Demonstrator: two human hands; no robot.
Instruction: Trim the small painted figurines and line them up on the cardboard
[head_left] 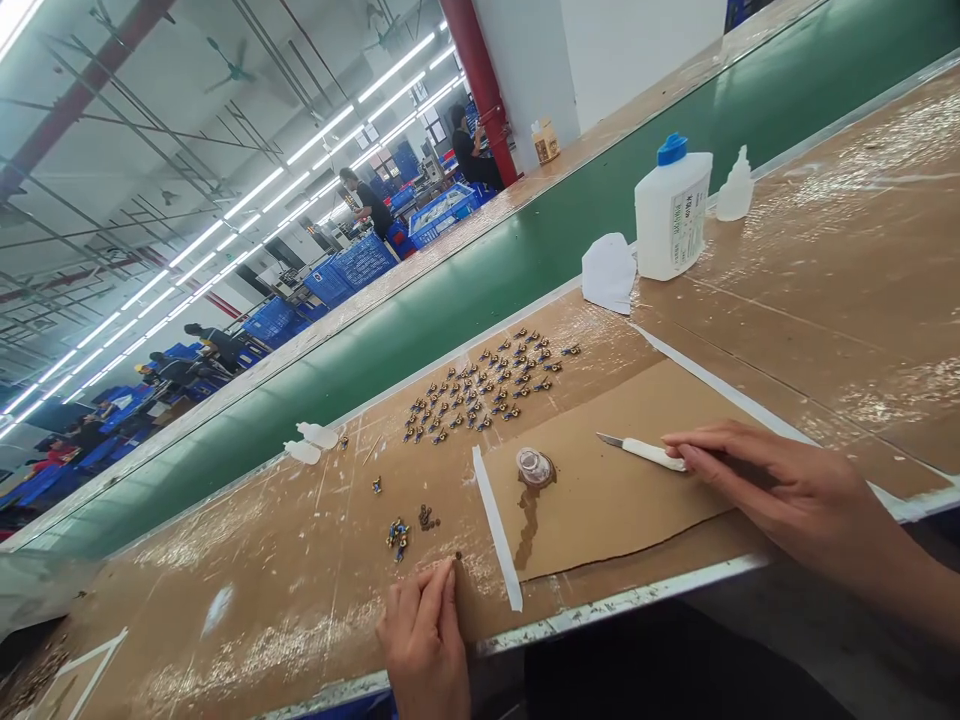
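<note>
My right hand (795, 490) pinches the end of a small knife's white handle (652, 453). Its narrow blade points left over a cardboard sheet (637, 510). On the table's near side rests my left hand (426, 635), fingers closed together; what they hold, if anything, is hidden. A tiny dark piece (458, 555) sits right at those fingertips. Just beyond lie a pile of small dark pieces (427, 518) and a cluster of small gold-and-blue parts (398, 538). A small glassy cup (534, 466) stands on the cardboard beside a wet brown stain (527, 530).
Many gold-and-blue parts (480, 390) are spread in rows mid-table. Small dropper bottles (311, 440) lie at the left. A white jug with a blue cap (673, 210), a squeeze bottle (736, 188) and white paper (609, 272) stand behind. A green conveyor belt (450, 320) runs past; people work beyond.
</note>
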